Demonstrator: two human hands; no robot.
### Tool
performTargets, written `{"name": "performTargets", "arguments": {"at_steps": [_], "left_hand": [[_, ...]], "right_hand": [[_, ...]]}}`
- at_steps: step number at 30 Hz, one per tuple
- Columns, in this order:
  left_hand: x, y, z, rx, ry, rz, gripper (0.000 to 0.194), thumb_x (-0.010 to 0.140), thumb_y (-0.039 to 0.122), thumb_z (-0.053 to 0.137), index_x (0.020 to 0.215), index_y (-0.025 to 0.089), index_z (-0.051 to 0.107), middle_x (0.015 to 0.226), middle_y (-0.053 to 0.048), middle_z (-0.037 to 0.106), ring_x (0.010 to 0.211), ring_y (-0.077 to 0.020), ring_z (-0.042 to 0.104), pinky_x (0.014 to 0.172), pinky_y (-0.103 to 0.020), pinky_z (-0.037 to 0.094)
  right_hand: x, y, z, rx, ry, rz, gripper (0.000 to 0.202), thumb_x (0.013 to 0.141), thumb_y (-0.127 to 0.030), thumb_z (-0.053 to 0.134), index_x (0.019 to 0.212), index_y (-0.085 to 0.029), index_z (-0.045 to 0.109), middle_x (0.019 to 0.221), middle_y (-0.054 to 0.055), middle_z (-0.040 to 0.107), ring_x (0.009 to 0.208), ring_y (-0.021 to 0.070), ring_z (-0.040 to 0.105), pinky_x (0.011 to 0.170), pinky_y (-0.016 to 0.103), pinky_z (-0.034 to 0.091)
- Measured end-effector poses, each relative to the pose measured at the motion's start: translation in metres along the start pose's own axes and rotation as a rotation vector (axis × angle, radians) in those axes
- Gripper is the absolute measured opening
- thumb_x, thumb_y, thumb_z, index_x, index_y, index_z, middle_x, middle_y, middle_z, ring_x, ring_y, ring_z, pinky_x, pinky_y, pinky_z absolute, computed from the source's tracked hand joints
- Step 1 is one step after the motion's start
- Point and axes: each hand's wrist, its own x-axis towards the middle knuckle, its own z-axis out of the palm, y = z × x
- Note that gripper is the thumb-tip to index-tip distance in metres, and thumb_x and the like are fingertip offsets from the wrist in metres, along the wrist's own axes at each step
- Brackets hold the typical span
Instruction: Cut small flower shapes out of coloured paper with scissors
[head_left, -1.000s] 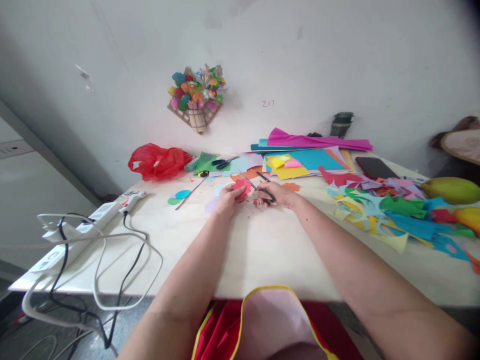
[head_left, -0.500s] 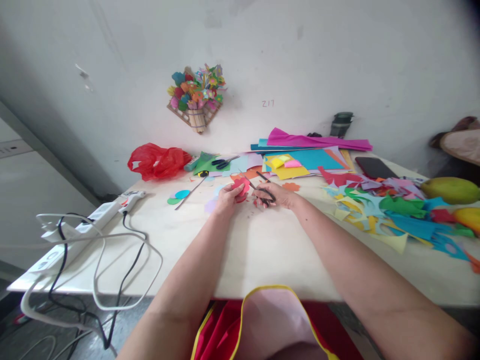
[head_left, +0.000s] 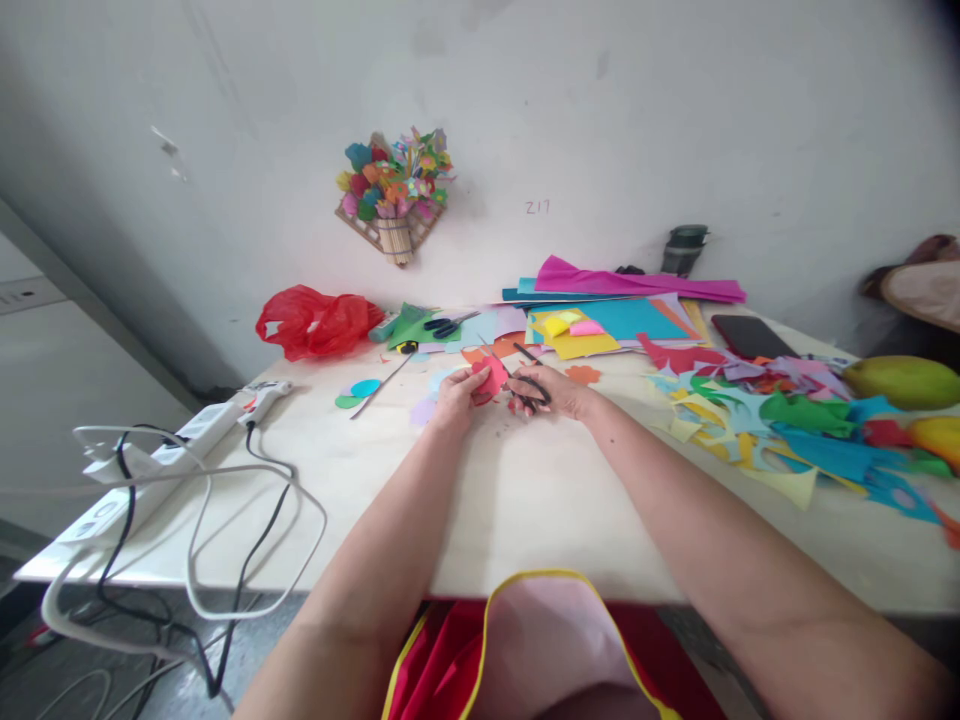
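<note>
Head camera shows me the left hand (head_left: 455,396) pinching a red paper piece (head_left: 492,380) and, at its three o'clock, the right hand (head_left: 556,390) holding dark-handled scissors (head_left: 538,386).

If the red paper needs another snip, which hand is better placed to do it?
Probably the right hand: it already holds the black-handled scissors, their blades close to the red paper. The left hand is busy gripping that paper.
</note>
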Motion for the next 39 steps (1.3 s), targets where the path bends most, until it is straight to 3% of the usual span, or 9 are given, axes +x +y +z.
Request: {"name": "performTargets", "arguments": {"at_steps": [13, 39], "left_hand": [[0.001, -0.001, 0.002, 0.0, 0.075, 0.056, 0.047, 0.038, 0.034, 0.095, 0.054, 0.014, 0.057, 0.053, -0.002, 0.062, 0.047, -0.0105, 0.055, 0.049, -0.023, 0.042], [-0.003, -0.001, 0.012, -0.051, 0.111, 0.073, 0.048, 0.04, 0.03, 0.095, 0.052, 0.016, 0.051, 0.048, 0.002, 0.058, 0.044, -0.0094, 0.054, 0.045, -0.021, 0.041]], "right_hand": [[0.003, 0.006, -0.001, -0.023, 0.0, -0.008, 0.022, 0.084, -0.03, 0.07, 0.071, -0.016, 0.057, 0.054, 0.0, 0.065, 0.038, 0.0074, 0.054, 0.029, 0.014, 0.024], [0.007, 0.008, 0.006, 0.01, 0.045, -0.048, 0.025, 0.087, -0.029, 0.07, 0.072, -0.016, 0.055, 0.053, 0.0, 0.064, 0.037, 0.0074, 0.055, 0.027, 0.013, 0.03]]}}
